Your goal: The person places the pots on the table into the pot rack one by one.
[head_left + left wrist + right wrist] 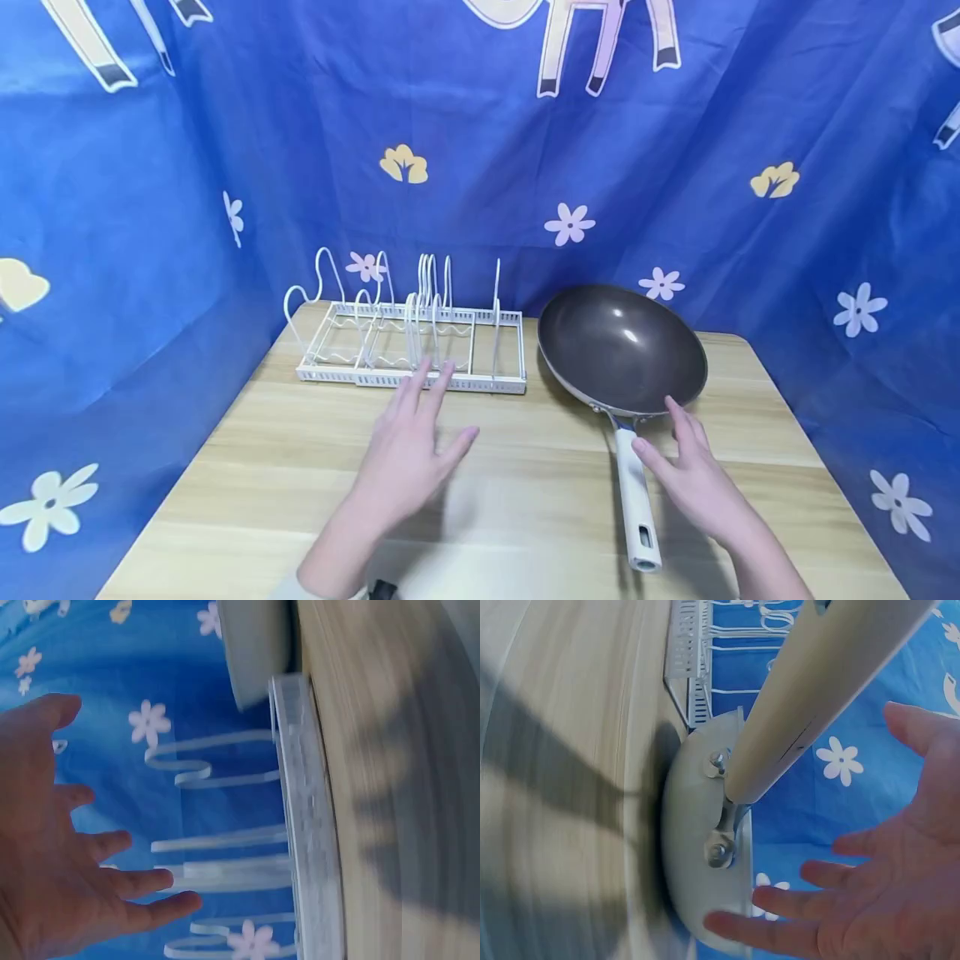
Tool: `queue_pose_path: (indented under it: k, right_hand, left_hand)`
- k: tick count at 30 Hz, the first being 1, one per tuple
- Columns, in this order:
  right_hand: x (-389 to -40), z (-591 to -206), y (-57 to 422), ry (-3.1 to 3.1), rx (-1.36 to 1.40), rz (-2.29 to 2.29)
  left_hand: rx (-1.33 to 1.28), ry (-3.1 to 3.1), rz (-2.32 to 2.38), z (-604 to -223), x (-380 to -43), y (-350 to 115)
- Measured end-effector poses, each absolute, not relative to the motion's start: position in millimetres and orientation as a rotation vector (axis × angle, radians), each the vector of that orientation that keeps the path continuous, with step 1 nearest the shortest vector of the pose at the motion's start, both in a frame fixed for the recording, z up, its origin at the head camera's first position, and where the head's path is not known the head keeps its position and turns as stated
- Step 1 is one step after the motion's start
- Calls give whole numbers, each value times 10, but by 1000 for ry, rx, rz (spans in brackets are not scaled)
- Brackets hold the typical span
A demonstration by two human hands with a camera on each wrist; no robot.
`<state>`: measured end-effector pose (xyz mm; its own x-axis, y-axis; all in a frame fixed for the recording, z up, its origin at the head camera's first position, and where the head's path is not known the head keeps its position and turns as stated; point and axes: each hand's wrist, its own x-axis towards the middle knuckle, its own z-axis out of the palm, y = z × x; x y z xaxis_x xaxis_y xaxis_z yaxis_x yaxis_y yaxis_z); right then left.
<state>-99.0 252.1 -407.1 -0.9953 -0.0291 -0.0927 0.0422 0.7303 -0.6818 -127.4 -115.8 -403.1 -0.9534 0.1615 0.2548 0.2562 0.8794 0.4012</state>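
Observation:
A white wire pan rack (438, 382) stands at the back left of the table, its several upright loops bunched near the middle and at the left end. In front of it my left hand (408, 454) hovers with spread fingers, holding nothing. To the right lies a frying pan (622, 346) with a dark inside and a white handle (637, 500) that points toward me. My right hand (697, 479) is just right of the handle, fingers apart and holding nothing. In the right wrist view, rivets join the handle (802, 705) to the pan's pale outer side (694, 825).
The wooden table (525, 500) carries the rack and the pan. A blue curtain (480, 208) with flowers and animal figures hangs behind the table and along both sides. The pan's left rim is close to the rack's right end.

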Motion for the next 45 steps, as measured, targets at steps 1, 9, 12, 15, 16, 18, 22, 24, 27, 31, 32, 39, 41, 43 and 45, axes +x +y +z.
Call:
queue_pose_path:
  k: [1, 9, 12, 15, 16, 18, 22, 24, 27, 31, 32, 39, 41, 43, 45]
  right_hand:
    - [-989, -4086, 2531, 2787, 32, -1172]
    - [-1064, -4233, 2615, 2455, 150, -1496]
    - [-1107, -4293, 2596, 2407, 166, -1523]
    - [-1143, -4354, 2569, 2386, 178, -1509]
    - [-1143, -4374, 2567, 2386, 183, -1497]
    - [-1159, -4410, 2561, 2379, 185, -1488]
    - [-1232, -4435, 2548, 2409, 167, -1477]
    - [-1276, -4426, 2544, 2439, 149, -1455]
    - [-1309, -4408, 2540, 2474, 134, -1401]
    - [-1340, -4407, 2537, 2518, 106, -1302]
    - [-1343, -4413, 2540, 2523, 105, -1285]
    - [-1384, -4415, 2552, 2520, 84, -1265]
    - [-1382, -4415, 2554, 2504, 88, -1279]
    - [-1381, -4426, 2555, 2489, 89, -1296]
    - [-1381, -4442, 2555, 2476, 88, -1317]
  left_hand:
    - [-337, -2835, -672, -4032, -1267, -1109]
    - [-389, -2869, -947, -4050, -1182, -706]
    - [-416, -2860, -1072, -4082, -1148, -594]
    - [-481, -2842, -1198, -4136, -1131, -506]
    - [-501, -2831, -1254, -4166, -1124, -477]
    - [-527, -2802, -1361, -4219, -1124, -431]
    - [-519, -2731, -1573, -4280, -1190, -390]
    - [-504, -2711, -1685, -4305, -1224, -379]
    - [-491, -2711, -1866, -4361, -1241, -340]
    - [-516, -2724, -2071, -4422, -1211, -228]
    - [-532, -2719, -2124, -4429, -1199, -188]
    - [-583, -2599, -2542, -4426, -1198, 119]
    - [-592, -2601, -2593, -4428, -1191, 198]
    - [-586, -2592, -2640, -4430, -1166, 275]
    - [-572, -2589, -2690, -4434, -1135, 343]
